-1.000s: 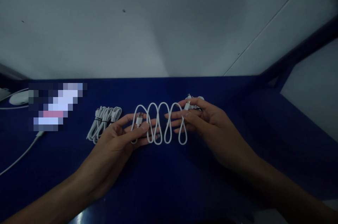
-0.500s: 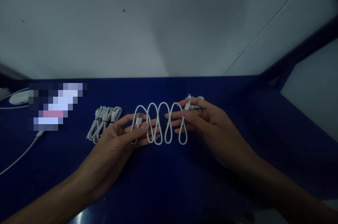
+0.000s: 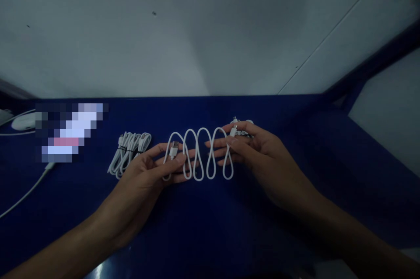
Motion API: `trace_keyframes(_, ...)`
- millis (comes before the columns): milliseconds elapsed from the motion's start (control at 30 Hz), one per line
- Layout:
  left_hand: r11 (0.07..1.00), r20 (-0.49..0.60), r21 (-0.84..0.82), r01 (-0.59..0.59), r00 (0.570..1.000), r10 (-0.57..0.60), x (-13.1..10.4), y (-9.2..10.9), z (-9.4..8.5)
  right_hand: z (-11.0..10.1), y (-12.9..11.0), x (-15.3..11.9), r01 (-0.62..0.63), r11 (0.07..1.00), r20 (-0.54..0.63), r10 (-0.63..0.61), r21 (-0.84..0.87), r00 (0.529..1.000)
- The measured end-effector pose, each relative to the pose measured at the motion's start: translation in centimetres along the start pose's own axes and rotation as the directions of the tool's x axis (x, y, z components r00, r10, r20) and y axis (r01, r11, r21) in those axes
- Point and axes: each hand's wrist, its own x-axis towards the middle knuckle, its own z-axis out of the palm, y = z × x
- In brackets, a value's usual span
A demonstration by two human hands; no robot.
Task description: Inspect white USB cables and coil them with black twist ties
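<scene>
A white cable point(image 3: 198, 156) is spread in several upright loops between my two hands, above the blue table. My left hand point(image 3: 154, 167) grips its left end with the thumb over the loops, near the USB plug point(image 3: 174, 150). At the right end, my right hand point(image 3: 254, 147) pinches the cable just below its small plug point(image 3: 233, 131). Several bundled white cables with dark ties point(image 3: 126, 154) lie on the table beyond my left hand. More cable point(image 3: 246, 123) shows partly behind my right fingers.
The blue table point(image 3: 197, 235) runs up to a pale wall point(image 3: 147, 51). On the left are a blurred-out bright object point(image 3: 75, 128) with a white cord point(image 3: 29, 193), and a rounded white item point(image 3: 24, 122). A blue frame point(image 3: 370, 58) stands at right.
The left part of the looped cable and its USB plug have shifted very slightly to the right. Both hands keep their hold in nearly the same place.
</scene>
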Motion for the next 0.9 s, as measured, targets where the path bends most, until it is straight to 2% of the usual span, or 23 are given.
trace_keyframes(300,1.000,-0.012,-0.026,0.018,1.000,-0.018,0.11,0.12,0.02,-0.08,0.09,0.10,0.014,1.000,0.000,-0.014,-0.003,1.000)
trace_keyframes(500,1.000,-0.069,-0.005,0.019,0.997,-0.019,0.08,0.13,0.20,-0.11,0.14,0.20,0.004,1.000,-0.007,-0.004,-0.003,1.000)
trace_keyframes(900,1.000,-0.065,-0.003,0.013,0.998,-0.013,0.17,0.00,0.00,-0.15,0.15,0.18,0.005,1.000,-0.011,-0.005,-0.015,1.000)
